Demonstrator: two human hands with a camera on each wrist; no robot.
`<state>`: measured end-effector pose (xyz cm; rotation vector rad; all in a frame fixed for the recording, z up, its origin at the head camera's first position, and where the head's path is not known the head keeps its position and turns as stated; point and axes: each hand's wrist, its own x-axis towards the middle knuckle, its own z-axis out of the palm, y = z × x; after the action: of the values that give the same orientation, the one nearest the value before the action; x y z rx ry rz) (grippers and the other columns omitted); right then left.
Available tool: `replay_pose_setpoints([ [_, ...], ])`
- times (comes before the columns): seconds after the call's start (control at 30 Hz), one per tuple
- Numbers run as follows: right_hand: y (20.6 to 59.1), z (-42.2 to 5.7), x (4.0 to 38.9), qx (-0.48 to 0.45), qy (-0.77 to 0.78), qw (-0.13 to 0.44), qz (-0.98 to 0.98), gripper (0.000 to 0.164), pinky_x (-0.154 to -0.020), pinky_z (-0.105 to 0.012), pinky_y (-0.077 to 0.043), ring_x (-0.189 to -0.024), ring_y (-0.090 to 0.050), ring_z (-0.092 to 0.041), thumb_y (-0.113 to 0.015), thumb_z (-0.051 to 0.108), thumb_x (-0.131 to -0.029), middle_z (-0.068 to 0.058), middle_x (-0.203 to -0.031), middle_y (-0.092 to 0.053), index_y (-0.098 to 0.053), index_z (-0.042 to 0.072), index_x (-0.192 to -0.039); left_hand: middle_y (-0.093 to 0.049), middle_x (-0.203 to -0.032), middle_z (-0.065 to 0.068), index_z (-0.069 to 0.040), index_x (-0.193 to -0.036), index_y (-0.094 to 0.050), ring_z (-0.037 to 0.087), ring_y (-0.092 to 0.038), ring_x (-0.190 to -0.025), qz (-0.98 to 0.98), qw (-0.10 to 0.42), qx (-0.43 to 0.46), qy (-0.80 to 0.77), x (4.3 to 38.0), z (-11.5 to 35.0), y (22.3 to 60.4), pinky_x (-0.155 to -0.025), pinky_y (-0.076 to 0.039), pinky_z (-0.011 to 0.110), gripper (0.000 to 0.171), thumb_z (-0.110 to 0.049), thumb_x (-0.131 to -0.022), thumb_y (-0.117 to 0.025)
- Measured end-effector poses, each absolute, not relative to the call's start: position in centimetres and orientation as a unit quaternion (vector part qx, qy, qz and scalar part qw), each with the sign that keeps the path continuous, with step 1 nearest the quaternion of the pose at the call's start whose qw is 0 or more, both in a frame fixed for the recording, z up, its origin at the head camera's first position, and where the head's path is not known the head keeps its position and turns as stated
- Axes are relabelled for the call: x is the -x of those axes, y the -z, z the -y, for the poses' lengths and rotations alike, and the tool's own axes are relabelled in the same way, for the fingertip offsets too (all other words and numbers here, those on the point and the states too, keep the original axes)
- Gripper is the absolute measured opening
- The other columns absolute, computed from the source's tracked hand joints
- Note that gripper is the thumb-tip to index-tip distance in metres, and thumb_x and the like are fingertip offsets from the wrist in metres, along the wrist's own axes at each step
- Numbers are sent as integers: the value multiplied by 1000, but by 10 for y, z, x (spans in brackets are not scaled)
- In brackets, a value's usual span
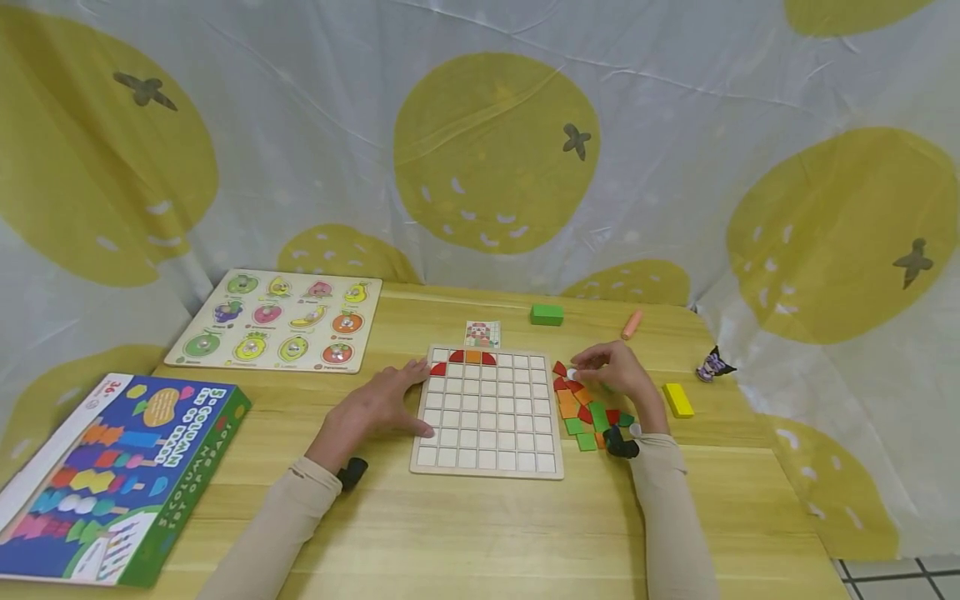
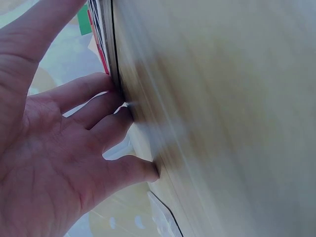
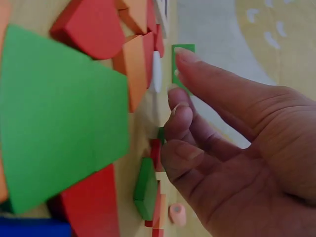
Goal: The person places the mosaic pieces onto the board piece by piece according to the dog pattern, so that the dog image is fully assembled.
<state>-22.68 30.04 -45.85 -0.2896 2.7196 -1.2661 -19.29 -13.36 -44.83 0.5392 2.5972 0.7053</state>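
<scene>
A wooden grid board (image 1: 487,412) lies on the table with red curved pieces (image 1: 489,359) and an orange square (image 1: 473,357) in its upper left cells. My left hand (image 1: 378,408) is at the board's left edge, thumb and fingers spread; in the left wrist view its fingertips (image 2: 153,171) touch the wooden surface. Over a pile of red, orange and green pieces (image 1: 585,412), my right hand (image 1: 618,372) has its fingers bent loosely. A white round piece (image 3: 156,71) lies just beyond its fingertips, and nothing shows between them in the right wrist view.
A small pattern card (image 1: 482,333) lies behind the board. Farther back are a green block (image 1: 547,315) and an orange peg (image 1: 632,324); a yellow block (image 1: 678,401) and a small figurine (image 1: 714,366) are at right. A fruit puzzle (image 1: 300,292) and toy box (image 1: 191,467) sit left.
</scene>
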Motion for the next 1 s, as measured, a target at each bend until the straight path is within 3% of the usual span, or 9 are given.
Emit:
replay_pose_setpoints([
  [0.23, 465, -298, 229, 76, 381, 80, -918, 16, -73, -27, -54, -80, -63, -23, -83, 5, -94, -12, -91, -75, -82, -2, -109, -26, -178, 14, -10, -168, -39, 51, -25, -160, -928, 194, -194, -252, 193, 134, 449, -126, -29, 67, 110, -47, -81, -95],
  [0.67, 462, -295, 229, 63, 385, 100, -915, 12, -79, -33, -54, -80, -62, -23, -82, 7, -96, -9, -89, -71, -76, -2, -101, -26, -177, 14, -8, -166, -42, 53, -24, -160, -928, 193, -196, -252, 192, 134, 447, -127, -27, 66, 107, -45, -81, -96],
  [1.0, 464, -299, 228, 89, 396, 62, -912, 16, -75, -30, -52, -78, -60, -23, -81, 8, -97, -11, -87, -69, -68, 0, -93, -26, -177, 14, -8, -167, -41, 52, -24, -160, -927, 195, -194, -256, 190, 133, 445, -127, -26, 67, 107, -44, -81, -96],
])
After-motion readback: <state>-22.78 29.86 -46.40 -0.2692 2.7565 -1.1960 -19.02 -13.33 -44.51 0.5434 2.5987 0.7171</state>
